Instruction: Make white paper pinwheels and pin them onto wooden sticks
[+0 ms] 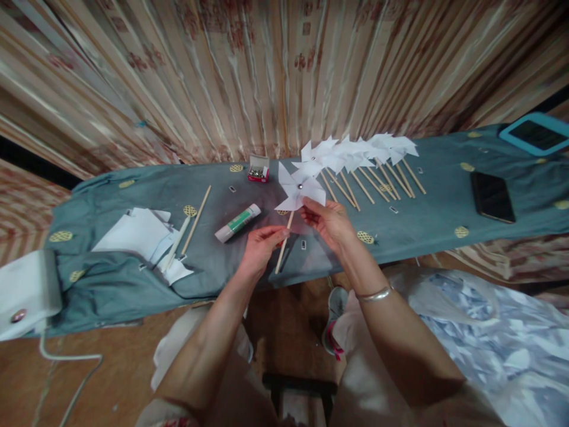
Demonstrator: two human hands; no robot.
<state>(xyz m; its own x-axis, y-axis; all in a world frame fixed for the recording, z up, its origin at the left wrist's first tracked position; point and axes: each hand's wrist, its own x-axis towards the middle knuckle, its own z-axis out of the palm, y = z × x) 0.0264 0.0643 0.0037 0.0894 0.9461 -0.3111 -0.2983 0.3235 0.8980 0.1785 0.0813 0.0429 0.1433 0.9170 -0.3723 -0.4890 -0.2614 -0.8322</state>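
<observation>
A white paper pinwheel (291,191) with a silver pin at its centre is held up over the table. My left hand (262,249) pinches its wooden stick (281,256) below the paper. At the lower right blade, my right hand (328,222) has its thumb and fingers closed on the paper. Behind and to the right lies a row of several finished pinwheels (355,154) with their sticks toward me. A glue stick (238,223) rests left of my hands, and a small red box (258,169) of pins stands open behind it.
White paper pieces (133,234), a pale rod (176,244) and a loose stick (196,220) lie at left. A white device (29,290) sits at the left end. A black phone (492,197) and a blue-framed tablet (536,133) lie at right. A bag of paper shapes (498,338) is lower right.
</observation>
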